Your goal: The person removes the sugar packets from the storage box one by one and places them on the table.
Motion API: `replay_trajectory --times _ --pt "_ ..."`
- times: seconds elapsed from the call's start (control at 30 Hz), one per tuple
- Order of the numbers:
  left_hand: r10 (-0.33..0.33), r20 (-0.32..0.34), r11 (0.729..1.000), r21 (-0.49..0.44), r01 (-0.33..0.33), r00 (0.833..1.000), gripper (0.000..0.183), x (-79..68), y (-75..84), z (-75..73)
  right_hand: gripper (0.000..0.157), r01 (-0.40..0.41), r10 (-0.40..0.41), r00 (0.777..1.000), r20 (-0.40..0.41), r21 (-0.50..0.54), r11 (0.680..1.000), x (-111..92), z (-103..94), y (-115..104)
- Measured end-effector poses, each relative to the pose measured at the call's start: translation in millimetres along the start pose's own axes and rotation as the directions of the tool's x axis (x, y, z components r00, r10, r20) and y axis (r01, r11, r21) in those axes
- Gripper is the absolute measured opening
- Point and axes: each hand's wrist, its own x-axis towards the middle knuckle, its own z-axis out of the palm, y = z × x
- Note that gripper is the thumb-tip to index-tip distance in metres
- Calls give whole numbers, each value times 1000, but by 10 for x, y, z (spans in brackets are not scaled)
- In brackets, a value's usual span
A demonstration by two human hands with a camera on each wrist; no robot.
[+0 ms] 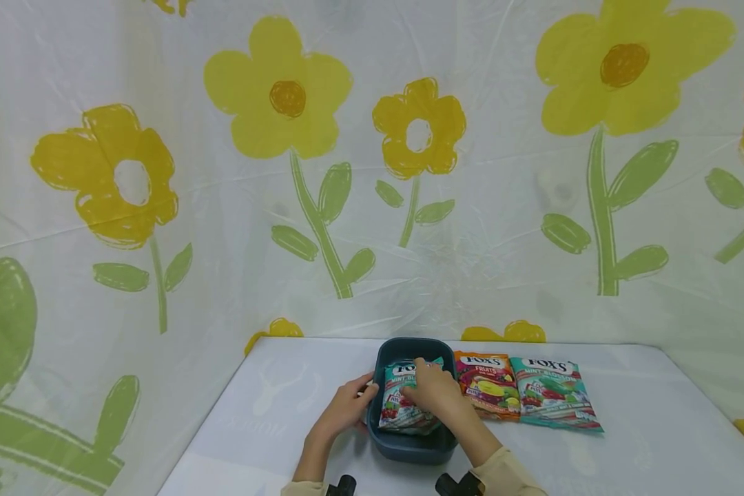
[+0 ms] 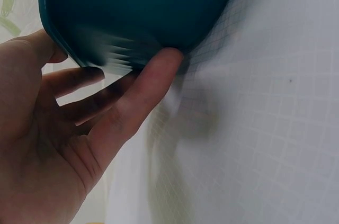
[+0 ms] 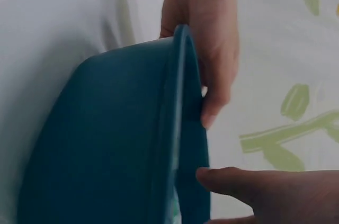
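Observation:
A dark blue-green plastic bin [image 1: 412, 451] stands on the white table. Inside it lies a teal Fox's Mint candy bag [image 1: 403, 411]. My left hand [image 1: 344, 406] holds the bin's left side; in the left wrist view, fingers [image 2: 140, 102] lie along the outer wall and the thumb is at the rim. My right hand [image 1: 437, 393] reaches over the bin and touches the bag's front, its thumb and a finger spread apart. Its thumb [image 3: 228, 179] shows above the rim in the right wrist view, where the bag is mostly hidden.
Right of the bin, an orange-and-red Fox's Fruits bag [image 1: 486, 387] and another teal Fox's Mint bag [image 1: 556, 393] lie side by side on the table [image 1: 266, 393]. A white curtain [image 1: 483, 269] with yellow flowers hangs behind and beside the table.

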Motion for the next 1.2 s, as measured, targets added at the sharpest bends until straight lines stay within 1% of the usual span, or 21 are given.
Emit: replay_trajectory --times 0.1,0.2,0.3,0.4,0.57,0.7,0.8,0.93,1.2 --pt "-14 8 1000 -7 14 1000 52 -3 -28 16 66 -48 48 999 5 25 999 6 61 8" --pt "-30 21 999 -18 30 999 52 -6 -41 29 71 -95 94 995 19 46 994 -1 125 21" --pt "-32 28 999 -25 33 999 52 -11 -34 32 74 -124 124 992 11 49 991 0 180 32" --pt "-27 22 1000 -15 28 999 52 -16 -20 23 76 -138 138 990 -16 22 990 19 219 37" --pt "-14 13 1000 4 14 1000 50 -12 15 -1 78 -166 162 985 -66 -61 984 59 240 30" --pt "-5 13 1000 3 5 1000 51 2 40 -6 78 -158 151 985 -82 -84 984 75 210 26" --pt "0 15 1000 -7 0 1000 51 8 42 1 78 -128 120 989 -85 -87 988 85 170 38" --pt "1 16 1000 -11 -1 1000 50 8 19 9 78 -104 100 993 -56 -75 992 94 110 54" --pt "-1 11 1000 -8 1 1000 51 5 -8 -5 78 -88 89 996 24 -41 995 135 14 65"
